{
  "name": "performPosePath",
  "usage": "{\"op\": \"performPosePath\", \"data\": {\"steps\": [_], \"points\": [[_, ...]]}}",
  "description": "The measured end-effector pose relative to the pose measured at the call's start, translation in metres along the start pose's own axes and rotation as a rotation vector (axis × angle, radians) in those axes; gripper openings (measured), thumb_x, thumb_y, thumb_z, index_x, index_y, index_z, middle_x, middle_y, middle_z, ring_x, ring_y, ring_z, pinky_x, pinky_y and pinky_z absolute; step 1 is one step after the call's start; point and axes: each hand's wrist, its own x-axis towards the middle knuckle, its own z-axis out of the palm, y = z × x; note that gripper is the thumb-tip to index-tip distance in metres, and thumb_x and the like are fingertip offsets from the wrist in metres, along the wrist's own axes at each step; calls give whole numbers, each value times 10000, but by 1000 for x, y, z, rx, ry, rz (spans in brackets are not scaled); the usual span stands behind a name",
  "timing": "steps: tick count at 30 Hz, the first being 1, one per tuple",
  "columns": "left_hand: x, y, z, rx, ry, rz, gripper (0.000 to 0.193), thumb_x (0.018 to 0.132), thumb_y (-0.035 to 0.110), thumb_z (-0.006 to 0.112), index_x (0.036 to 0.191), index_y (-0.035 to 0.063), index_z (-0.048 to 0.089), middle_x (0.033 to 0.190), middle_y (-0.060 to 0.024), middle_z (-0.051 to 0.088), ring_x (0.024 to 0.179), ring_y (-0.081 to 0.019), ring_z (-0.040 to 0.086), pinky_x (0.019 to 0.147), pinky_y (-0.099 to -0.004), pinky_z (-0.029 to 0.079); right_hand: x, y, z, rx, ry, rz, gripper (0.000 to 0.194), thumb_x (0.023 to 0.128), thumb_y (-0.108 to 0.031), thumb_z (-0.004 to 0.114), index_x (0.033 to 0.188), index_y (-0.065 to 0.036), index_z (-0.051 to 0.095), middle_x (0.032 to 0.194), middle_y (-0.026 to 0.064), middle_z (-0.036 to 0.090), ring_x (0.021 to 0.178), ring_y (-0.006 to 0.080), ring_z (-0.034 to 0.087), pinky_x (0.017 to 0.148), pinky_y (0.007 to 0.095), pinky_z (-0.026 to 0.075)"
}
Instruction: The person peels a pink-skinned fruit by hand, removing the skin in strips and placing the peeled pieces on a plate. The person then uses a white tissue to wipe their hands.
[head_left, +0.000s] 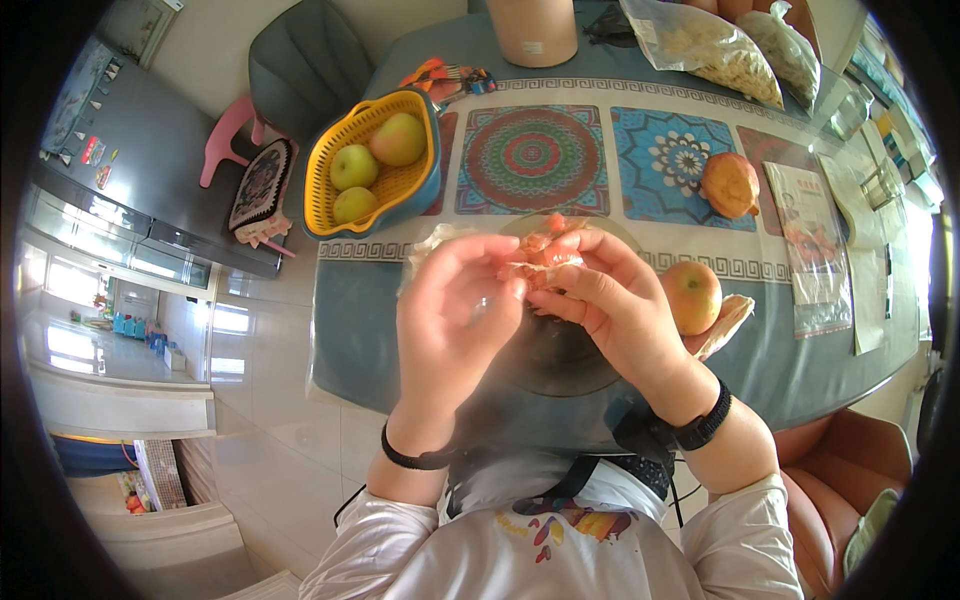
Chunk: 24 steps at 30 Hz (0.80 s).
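Both hands meet over a round dark glass dish (574, 367) on the table. My right hand (634, 304) holds a piece of peeled red citrus (561, 255), likely grapefruit or pomelo, with a pale torn membrane along it. The thumb and fingertips of my left hand (457, 300) pinch the piece's left edge. Beside my right hand sits a yellow-red apple (690, 298), with a curved piece of pale peel (726, 326) next to it. Behind my left hand lies crumpled whitish material (435, 238), partly hidden. My hands cover much of the dish.
A yellow basket inside a blue one (319, 169) holds several fruits at left. A pomegranate (730, 185) rests on a blue patterned panel. Flat plastic packaging (810, 244) and a glass (883, 186) are at right. Filled bags (720, 56) and a beige container (532, 34) stand behind.
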Motion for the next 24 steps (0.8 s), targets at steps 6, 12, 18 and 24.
{"op": "performPosePath", "data": {"steps": [6, 12, 18, 24], "points": [[1, 4, 0, 50, -14, -80, 220, 925, -4, 741, 1121, -71, 669, 1131, -104, 678, 978, -156, 677, 883, -281, 541, 0, 3, 1, 45, -12, -12, 191, 1000, -57, 631, 1177, 14, 629, 1143, 95, 698, 1074, 175, 683, 970, 319, 550], [-1, 3, -2, 227, -16, 66, 202, 873, -50, 729, 1069, -10, 703, 992, -58, 688, 885, -123, 675, 785, -271, 546, 2, 3, -6, -32, -46, -5, 214, 991, -48, 646, 1189, 30, 624, 1140, 102, 696, 1066, 182, 682, 972, 327, 554], [-1, 0, 1, 569, 27, 214, 176, 811, -108, 698, 969, -31, 685, 941, -27, 668, 779, -71, 645, 651, -204, 520, 2, 4, -10, -141, -73, 24, 249, 1001, -46, 635, 1240, -7, 579, 1187, 88, 677, 1116, 214, 689, 1001, 378, 577], [-1, -7, 7, 459, 86, 82, 181, 815, -112, 679, 977, -39, 646, 873, -13, 651, 739, -39, 605, 640, -188, 506, 1, 11, -10, -195, -29, 9, 263, 996, -41, 638, 1250, -12, 576, 1204, 95, 678, 1139, 211, 681, 983, 368, 579]]}}
